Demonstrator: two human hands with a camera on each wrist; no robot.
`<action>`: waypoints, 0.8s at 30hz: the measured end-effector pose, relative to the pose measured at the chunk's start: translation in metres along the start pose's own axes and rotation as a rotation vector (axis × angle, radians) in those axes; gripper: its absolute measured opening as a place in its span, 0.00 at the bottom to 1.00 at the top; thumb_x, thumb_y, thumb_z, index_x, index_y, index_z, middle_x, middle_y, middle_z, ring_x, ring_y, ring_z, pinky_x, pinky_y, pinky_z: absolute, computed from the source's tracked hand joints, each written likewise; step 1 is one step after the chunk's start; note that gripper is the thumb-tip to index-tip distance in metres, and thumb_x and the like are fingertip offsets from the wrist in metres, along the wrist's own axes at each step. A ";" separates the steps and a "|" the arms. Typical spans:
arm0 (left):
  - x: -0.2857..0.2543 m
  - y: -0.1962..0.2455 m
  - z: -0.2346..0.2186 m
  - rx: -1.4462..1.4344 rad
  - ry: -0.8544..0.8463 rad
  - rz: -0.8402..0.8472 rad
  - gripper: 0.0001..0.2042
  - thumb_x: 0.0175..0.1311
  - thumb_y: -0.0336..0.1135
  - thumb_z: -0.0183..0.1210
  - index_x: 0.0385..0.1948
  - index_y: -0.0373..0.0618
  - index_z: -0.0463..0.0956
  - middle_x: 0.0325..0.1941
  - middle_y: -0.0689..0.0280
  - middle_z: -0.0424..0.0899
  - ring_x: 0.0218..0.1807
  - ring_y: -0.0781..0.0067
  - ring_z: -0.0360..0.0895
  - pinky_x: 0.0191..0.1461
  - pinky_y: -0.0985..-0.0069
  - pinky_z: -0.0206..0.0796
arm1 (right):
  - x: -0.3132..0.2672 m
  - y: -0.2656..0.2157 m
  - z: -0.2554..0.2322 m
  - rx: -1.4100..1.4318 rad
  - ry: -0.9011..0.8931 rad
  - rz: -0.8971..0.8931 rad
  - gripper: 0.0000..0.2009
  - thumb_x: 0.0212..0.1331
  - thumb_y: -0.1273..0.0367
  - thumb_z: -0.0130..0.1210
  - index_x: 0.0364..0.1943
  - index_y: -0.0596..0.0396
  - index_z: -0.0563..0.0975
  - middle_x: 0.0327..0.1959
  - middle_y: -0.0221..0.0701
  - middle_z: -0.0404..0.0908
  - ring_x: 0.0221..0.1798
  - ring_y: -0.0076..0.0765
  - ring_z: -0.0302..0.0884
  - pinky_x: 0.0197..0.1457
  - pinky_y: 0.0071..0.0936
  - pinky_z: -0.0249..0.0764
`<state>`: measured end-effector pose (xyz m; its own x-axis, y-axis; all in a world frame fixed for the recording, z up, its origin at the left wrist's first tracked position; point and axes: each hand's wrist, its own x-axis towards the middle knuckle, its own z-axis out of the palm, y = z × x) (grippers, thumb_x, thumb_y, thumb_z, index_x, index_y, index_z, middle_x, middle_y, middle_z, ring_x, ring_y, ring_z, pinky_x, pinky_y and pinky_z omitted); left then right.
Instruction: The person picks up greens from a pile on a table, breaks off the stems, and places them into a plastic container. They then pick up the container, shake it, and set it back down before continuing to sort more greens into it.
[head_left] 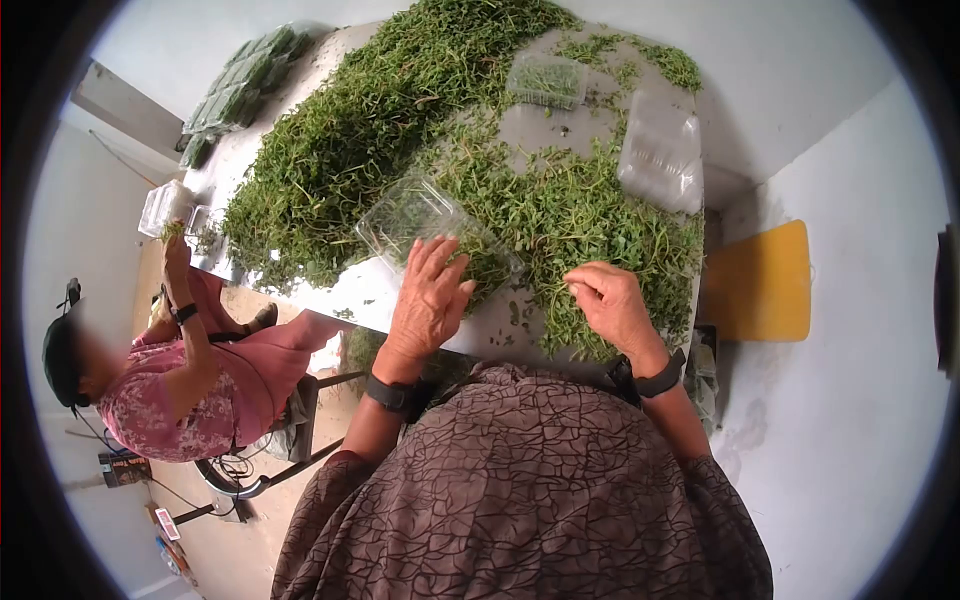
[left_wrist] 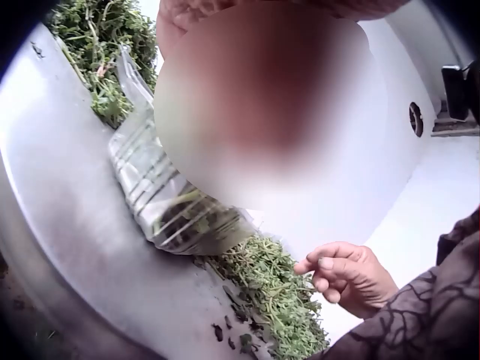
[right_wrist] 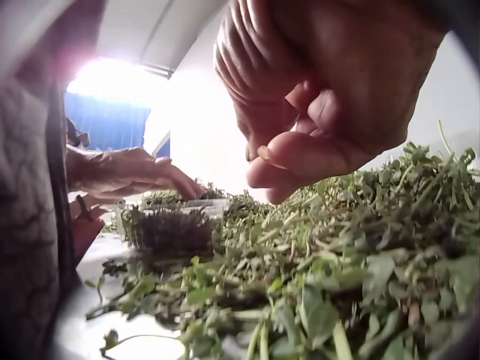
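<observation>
In the head view, the left hand [head_left: 428, 300] lies with fingers extended over a clear plastic container [head_left: 400, 212] holding some green sprigs; the right wrist view shows its fingertips at the top of the filled container [right_wrist: 169, 225]. The right hand [head_left: 612, 305] hovers just above the loose green heap [head_left: 560, 215], its fingers curled and thumb tip near the index finger. Nothing is visible between those fingertips in the right wrist view [right_wrist: 322, 112]. The left wrist view has the container [left_wrist: 176, 202] tilted beside leaves, with much of that picture blurred.
A large green pile [head_left: 350, 120] spans the table's middle. Toward the far right are a part-filled box [head_left: 547, 80] and clear lids [head_left: 662, 155]. Packed boxes [head_left: 245, 85] are stacked at far left. Another person [head_left: 190, 390] sits at left; a yellow chair [head_left: 765, 280] stands right.
</observation>
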<state>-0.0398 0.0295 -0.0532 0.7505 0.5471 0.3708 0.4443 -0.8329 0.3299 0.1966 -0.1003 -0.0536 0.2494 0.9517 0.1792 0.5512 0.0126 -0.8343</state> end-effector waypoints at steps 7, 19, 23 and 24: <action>-0.042 -0.013 0.009 -0.107 0.312 -0.251 0.18 0.57 0.24 0.55 0.52 0.41 0.69 0.60 0.52 0.69 0.60 0.48 0.67 0.62 0.60 0.61 | 0.042 0.004 -0.022 -0.543 0.238 -0.117 0.16 0.48 0.75 0.62 0.44 0.63 0.76 0.45 0.42 0.78 0.41 0.47 0.79 0.41 0.37 0.76; -0.057 -0.040 0.051 -0.397 0.635 -0.505 0.13 0.71 0.29 0.41 0.51 0.40 0.69 0.53 0.60 0.70 0.39 0.74 0.71 0.47 0.76 0.66 | 0.076 0.032 -0.009 -0.786 0.145 -0.051 0.06 0.44 0.74 0.58 0.29 0.56 0.78 0.23 0.41 0.75 0.29 0.51 0.75 0.30 0.44 0.70; -0.064 -0.045 0.057 -0.574 0.679 -0.652 0.14 0.69 0.30 0.41 0.54 0.38 0.65 0.56 0.58 0.64 0.35 0.74 0.72 0.44 0.75 0.68 | 0.075 0.018 -0.020 -0.588 0.370 -0.115 0.03 0.43 0.75 0.56 0.24 0.56 0.78 0.21 0.41 0.76 0.26 0.50 0.74 0.27 0.38 0.70; -0.062 -0.044 0.055 -0.525 0.666 -0.661 0.15 0.70 0.32 0.41 0.54 0.38 0.64 0.52 0.58 0.67 0.34 0.74 0.71 0.44 0.75 0.67 | 0.074 0.012 -0.027 -0.558 0.350 -0.005 0.03 0.46 0.76 0.56 0.27 0.58 0.79 0.21 0.36 0.77 0.23 0.38 0.74 0.27 0.31 0.69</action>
<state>-0.0789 0.0271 -0.1386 -0.0496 0.9431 0.3288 0.2796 -0.3029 0.9111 0.2431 -0.0377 -0.0360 0.4386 0.7946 0.4199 0.8594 -0.2341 -0.4547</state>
